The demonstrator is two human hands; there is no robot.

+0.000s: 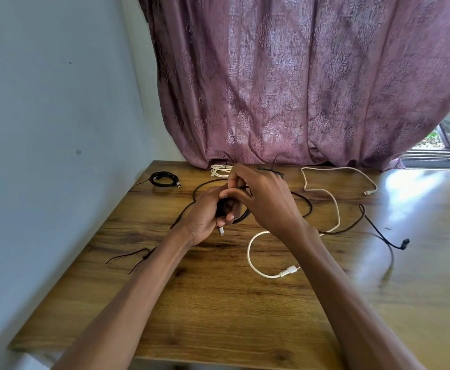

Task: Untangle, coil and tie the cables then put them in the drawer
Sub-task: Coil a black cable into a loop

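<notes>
Over the middle of the wooden table (218, 303), my left hand (206, 213) grips a bunch of black cable (241, 216) loops, and a silver plug sticks out below its fingers. My right hand (261, 198) pinches a strand of the same black cable above the bunch. The rest of this cable arcs away behind both hands. A loose white cable (334, 206) snakes across the table to the right. Another black cable (384, 236) with a plug lies farther right.
A coiled black cable (164, 179) lies at the back left. A coiled white cable (219, 170) lies by the purple curtain (298, 84). Thin black ties (135, 259) lie at the near left. A wall runs along the left; a window is at the right.
</notes>
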